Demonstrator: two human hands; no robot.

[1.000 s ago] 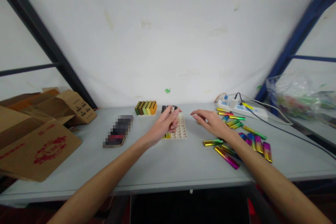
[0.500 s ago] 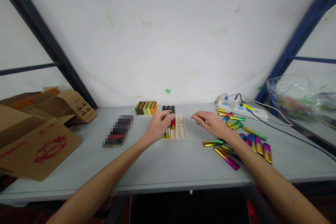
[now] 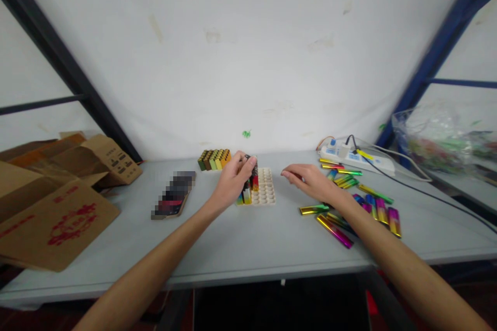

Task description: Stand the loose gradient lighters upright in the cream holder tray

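Observation:
A white holder with rows of round hollows (image 3: 267,199) lies mid-table. Shiny multicoloured lighters (image 3: 247,197) with dark tops stand upright along its left side. My left hand (image 3: 232,181) is closed at these lighters, thumb and fingers pinching near the dark top of one; the fingertips are partly hidden. Right of the holder hovers my right hand (image 3: 308,181), its fingers loosely bent and pointing left, the thumb a little apart, with nothing seen in it. Beneath and beside the right forearm, loose metallic lighters (image 3: 336,231) lie scattered in gold, green, purple and blue.
A block of upright lighters (image 3: 214,160) stands at the back left. Nearer, there is a phone (image 3: 173,196) with a blurred screen. Open cardboard boxes (image 3: 85,212) fill the left end. A white power strip (image 3: 359,159) with cables and a clear plastic bag (image 3: 438,139) occupy the back right.
My left hand has risen slightly and turned, with its thumb now pointing up by the dark tops. The right hand stays nearly in place. The whole view has shifted a little.

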